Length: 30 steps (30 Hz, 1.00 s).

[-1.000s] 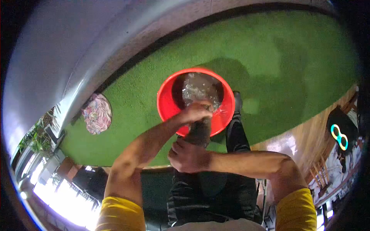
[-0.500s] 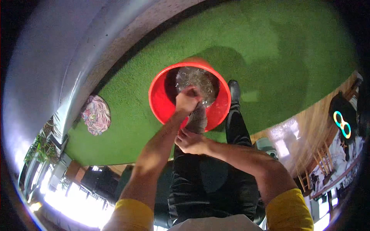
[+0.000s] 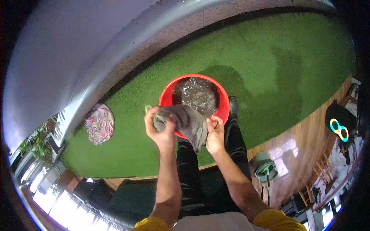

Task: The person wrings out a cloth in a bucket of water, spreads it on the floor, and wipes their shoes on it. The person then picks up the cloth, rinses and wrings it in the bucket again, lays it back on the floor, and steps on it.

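Note:
A wet grey cloth (image 3: 187, 122) is stretched between my two hands, over the near rim of a red bucket (image 3: 167, 94). My left hand (image 3: 161, 129) grips its bunched left end, with a small pale strip sticking out beyond the fingers. At the other end, my right hand (image 3: 215, 134) pinches the cloth's edge between thumb and fingers. Dark, rippling water (image 3: 196, 96) fills the bucket's lower part. The cloth and hands hide part of the bucket's near side.
The bucket stands on green artificial turf (image 3: 262, 77). A crumpled pink patterned cloth (image 3: 100, 124) lies to the left. On the wooden floor at right stands a grey-green bucket (image 3: 264, 166) with a green-headed handle. A curved pale wall (image 3: 77, 46) runs along the upper left.
The grey cloth has been raised out of the bucket, and my left hand has come up from the water to the left. My right hand has moved up and right, spreading the cloth sideways.

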Tool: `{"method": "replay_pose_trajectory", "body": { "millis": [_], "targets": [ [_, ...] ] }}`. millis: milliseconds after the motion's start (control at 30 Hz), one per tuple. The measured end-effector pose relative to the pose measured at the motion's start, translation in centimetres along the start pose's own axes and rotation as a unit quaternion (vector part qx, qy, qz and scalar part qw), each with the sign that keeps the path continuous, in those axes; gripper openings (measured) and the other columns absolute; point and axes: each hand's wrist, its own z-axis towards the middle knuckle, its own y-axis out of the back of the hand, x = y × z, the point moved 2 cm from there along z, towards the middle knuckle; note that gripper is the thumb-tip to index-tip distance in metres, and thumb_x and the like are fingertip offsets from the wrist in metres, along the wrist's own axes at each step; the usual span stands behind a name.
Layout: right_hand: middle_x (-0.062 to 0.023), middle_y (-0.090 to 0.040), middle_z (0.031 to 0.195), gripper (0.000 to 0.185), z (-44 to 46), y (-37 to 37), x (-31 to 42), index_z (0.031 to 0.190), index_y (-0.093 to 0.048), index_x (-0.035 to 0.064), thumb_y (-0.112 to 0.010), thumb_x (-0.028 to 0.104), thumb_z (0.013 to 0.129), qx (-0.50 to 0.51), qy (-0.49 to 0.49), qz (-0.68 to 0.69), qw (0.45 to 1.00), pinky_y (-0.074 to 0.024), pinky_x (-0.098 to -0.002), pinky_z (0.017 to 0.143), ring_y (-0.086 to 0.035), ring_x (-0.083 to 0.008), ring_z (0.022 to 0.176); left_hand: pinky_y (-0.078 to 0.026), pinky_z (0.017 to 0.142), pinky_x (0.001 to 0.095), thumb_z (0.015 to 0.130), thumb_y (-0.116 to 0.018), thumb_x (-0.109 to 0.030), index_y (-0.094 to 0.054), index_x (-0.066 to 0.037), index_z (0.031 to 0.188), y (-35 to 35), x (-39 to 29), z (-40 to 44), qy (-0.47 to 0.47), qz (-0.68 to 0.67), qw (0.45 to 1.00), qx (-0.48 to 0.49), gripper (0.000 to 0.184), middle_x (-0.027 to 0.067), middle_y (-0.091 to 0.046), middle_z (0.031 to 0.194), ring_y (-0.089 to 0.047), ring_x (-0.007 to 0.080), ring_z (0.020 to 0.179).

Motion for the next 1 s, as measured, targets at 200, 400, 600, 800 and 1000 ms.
{"method": "replay_pose_trajectory", "body": {
  "millis": [200, 400, 600, 800, 1000],
  "targets": [
    [-0.0072, -0.06, 0.109, 0.049, -3.9, -1.3, -2.2, 0.123, -0.047, 0.007, -0.055, 0.04, 0.087, 0.147, -0.341, 0.123, 0.92, -0.051, -0.0342, 0.077, -0.06, -0.0205, 0.09, -0.044, 0.088, 0.0363, 0.057, -0.07, -0.013, -0.043, 0.003, 0.126, 1.6, -4.4, -3.9, -0.149, 0.074, 0.978, 0.127, 0.076, 0.0158, -0.056, 0.11, -0.058, 0.0243, 0.094],
    [-0.0148, -0.056, 0.118, 0.054, -2.6, -0.8, 1.3, 0.12, -0.051, 0.0038, -0.06, 0.038, 0.079, 0.171, -0.292, 0.277, 0.899, -0.0408, -0.0477, 0.096, -0.053, -0.0311, 0.11, -0.046, 0.083, 0.0392, 0.07, -0.067, -0.02, -0.047, -0.002, 0.118, 5.7, -2.8, -6.1, 0.045, -0.128, 0.99, 0.021, 0.055, 0.0115, -0.058, 0.099, -0.058, 0.0254, 0.09],
    [-0.0155, -0.054, 0.113, 0.056, -6.3, -3.8, 13.7, 0.114, -0.052, 0.0023, -0.073, 0.007, 0.062, 0.223, 0.159, -0.191, 0.943, -0.0435, -0.0395, 0.091, -0.055, -0.0267, 0.104, -0.045, 0.088, 0.0413, 0.079, -0.056, -0.017, -0.053, -0.007, 0.106, 5.9, 2.0, -7.5, 0.399, -0.49, 0.771, -0.076, 0.029, 0.0097, -0.059, 0.103, -0.056, 0.0259, 0.095],
    [-0.0194, -0.053, 0.114, 0.045, -12.0, -7.5, 19.7, 0.1, -0.063, 0.0037, -0.074, 0.008, 0.057, 0.397, 0.359, -0.372, 0.758, -0.042, -0.0441, 0.095, -0.052, -0.0366, 0.111, -0.044, 0.09, 0.0436, 0.08, -0.055, -0.025, -0.055, -0.006, 0.105, 5.4, 0.7, -8.9, 0.57, -0.462, 0.677, 0.057, 0.031, 0.0128, -0.061, 0.103, -0.058, 0.0295, 0.096],
    [-0.0104, -0.053, 0.1, 0.028, -15.3, -9.2, 19.0, 0.082, -0.063, 0.0098, -0.07, 0.017, 0.055, 0.518, 0.437, -0.38, 0.629, -0.0455, -0.0483, 0.091, -0.053, -0.0342, 0.102, -0.049, 0.079, 0.0388, 0.078, -0.057, -0.023, -0.056, -0.006, 0.101, 5.4, -0.8, -7.3, 0.672, -0.363, 0.617, 0.187, 0.029, 0.0108, -0.062, 0.093, -0.06, 0.0245, 0.084]
  ]
}}
